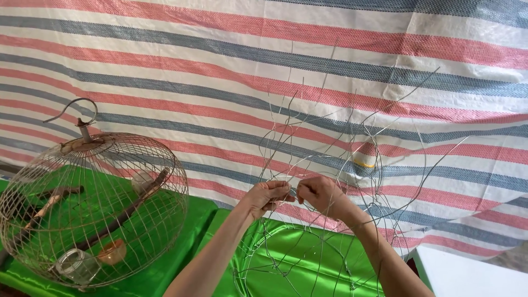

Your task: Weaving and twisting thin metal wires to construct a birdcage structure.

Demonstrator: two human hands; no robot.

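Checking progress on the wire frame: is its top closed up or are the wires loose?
Loose: the wire frame has wire ends sticking up unjoined above both hands.

**Bare Arms, No Sleeves in Sight**

Both forearms are uncovered as far as the bottom edge of the view. The left hand and the right hand wear no gloves, rings, watch or bracelet that can be seen.
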